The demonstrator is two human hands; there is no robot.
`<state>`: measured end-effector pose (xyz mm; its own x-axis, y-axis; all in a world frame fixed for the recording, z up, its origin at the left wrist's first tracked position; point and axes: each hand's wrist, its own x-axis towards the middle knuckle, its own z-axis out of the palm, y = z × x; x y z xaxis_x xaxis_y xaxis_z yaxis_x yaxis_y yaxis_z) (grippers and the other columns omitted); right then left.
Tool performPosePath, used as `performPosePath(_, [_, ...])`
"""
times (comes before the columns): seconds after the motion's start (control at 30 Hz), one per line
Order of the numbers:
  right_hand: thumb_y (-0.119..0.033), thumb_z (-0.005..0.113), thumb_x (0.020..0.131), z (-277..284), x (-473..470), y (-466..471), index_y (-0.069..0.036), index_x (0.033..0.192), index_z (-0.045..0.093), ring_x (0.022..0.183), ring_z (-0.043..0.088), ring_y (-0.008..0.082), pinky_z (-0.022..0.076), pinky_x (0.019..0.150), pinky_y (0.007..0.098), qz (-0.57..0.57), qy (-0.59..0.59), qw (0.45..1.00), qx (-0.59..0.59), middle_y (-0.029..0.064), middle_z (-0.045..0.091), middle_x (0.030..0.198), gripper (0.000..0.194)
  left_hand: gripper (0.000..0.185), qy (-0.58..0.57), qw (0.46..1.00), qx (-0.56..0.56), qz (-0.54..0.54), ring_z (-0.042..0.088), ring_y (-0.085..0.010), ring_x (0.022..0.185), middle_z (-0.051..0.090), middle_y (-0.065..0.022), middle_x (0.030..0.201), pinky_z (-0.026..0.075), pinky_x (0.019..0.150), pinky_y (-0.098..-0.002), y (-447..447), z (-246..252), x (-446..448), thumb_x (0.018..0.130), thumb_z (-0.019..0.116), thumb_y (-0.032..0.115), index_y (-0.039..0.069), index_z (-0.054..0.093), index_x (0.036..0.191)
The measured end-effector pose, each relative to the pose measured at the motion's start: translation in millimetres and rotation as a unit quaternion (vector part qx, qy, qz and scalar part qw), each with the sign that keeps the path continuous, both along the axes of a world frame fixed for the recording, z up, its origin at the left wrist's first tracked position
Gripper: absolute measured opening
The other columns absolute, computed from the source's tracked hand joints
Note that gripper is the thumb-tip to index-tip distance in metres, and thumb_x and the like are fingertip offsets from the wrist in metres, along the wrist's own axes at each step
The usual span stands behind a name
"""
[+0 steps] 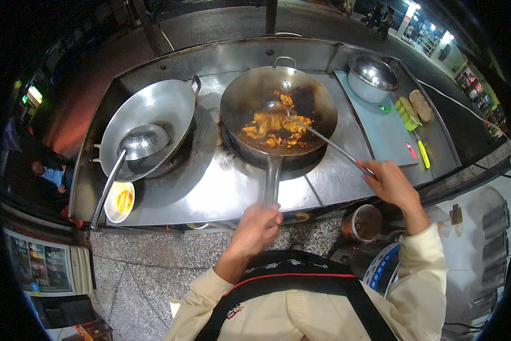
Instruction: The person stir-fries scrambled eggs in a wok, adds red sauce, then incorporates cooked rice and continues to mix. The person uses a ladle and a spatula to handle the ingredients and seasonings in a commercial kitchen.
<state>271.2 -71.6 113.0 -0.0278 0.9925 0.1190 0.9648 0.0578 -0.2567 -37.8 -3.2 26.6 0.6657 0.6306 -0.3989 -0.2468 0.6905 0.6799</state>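
Observation:
My left hand (257, 226) grips the metal handle (273, 179) of a wok (242, 96) in the middle of the steel cooking counter (217, 187). In my right hand (389, 181) is the long thin handle of a metal ladle (330, 143), which slants left and down into the wok. Its bowl is mostly lost among blurred food. Yellow-orange cooked pieces, which look like scrambled egg (296, 128), lie across the wok's base with small red bits. Both hands stay at the near side of the wok.
To the left, a tilted wok (153, 100) holds a perforated strainer ladle (146, 140). A white bowl (112, 213) with yellow residue sits below it. At right are a cutting board (377, 123), a lidded pot (366, 87), sliced green vegetable (402, 113), a yellow-handled knife (423, 154) and a bucket (366, 221).

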Motion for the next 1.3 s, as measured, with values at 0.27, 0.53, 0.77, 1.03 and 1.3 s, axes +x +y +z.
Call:
performPosePath(0.27, [-0.006,0.061,0.079,-16.3,-20.0,48.2,-0.003,0.108,0.061,0.078,0.06,0.0371,0.0467,0.067,0.0394,0.003,0.108,0.993,-0.046,0.0232,0.062,0.087,0.029,0.024,-0.017,1.0,0.003,0.003,0.036,-0.0052,0.043,0.052,-0.0046,0.074,0.026,0.036,-0.0188,-0.1,2.1,-0.3,0.09,0.05,0.017,-0.002,0.048,0.104])
performPosePath(0.53, [-0.002,0.065,0.07,111.1,1.3,-74.2,-0.007,0.106,0.063,0.071,0.059,0.0311,0.0464,0.063,0.0381,-0.027,-0.141,0.984,-0.11,0.0135,0.065,0.086,0.037,0.022,-0.005,1.0,-0.005,-0.004,0.036,-0.0056,0.044,0.052,-0.0043,0.075,0.026,0.037,-0.0187,1.5,2.5,-1.6,0.09,0.051,0.018,0.0,0.047,0.102])
performPosePath(0.77, [-0.006,0.064,0.075,81.7,-17.3,-28.7,-0.006,0.109,0.062,0.074,0.059,0.0341,0.0449,0.073,0.0397,-0.024,-0.117,0.991,-0.064,0.0168,0.064,0.085,0.033,0.019,-0.022,1.0,0.01,-0.017,0.038,-0.0068,0.045,0.053,-0.0039,0.076,0.026,0.037,-0.0186,1.7,1.3,-1.6,0.09,0.053,0.022,0.006,0.048,0.097])
performPosePath(1.03, [-0.01,0.06,0.084,-23.0,19.2,52.2,-0.005,0.114,0.06,0.053,0.047,0.0107,0.0384,0.048,0.0256,-0.138,0.138,0.98,-0.034,0.0028,0.055,0.064,0.03,0.045,-0.033,0.999,0.002,-0.02,0.046,-0.011,0.042,0.062,-0.0131,0.083,0.035,0.036,-0.021,5.3,-43.6,-26.8,0.098,0.031,0.038,-0.001,0.051,0.111])
performPosePath(1.3, [-0.007,0.064,0.078,19.5,10.8,-3.5,0.001,0.105,0.062,0.05,0.042,0.0101,0.0363,0.047,0.0288,-0.106,0.164,0.973,-0.12,0.0137,0.049,0.059,0.028,0.031,0.169,0.98,-0.028,-0.101,0.047,-0.0127,0.042,0.062,-0.0206,0.08,0.039,0.037,-0.0239,-8.5,-144.8,-66.3,0.089,0.055,0.032,0.001,0.053,0.094])
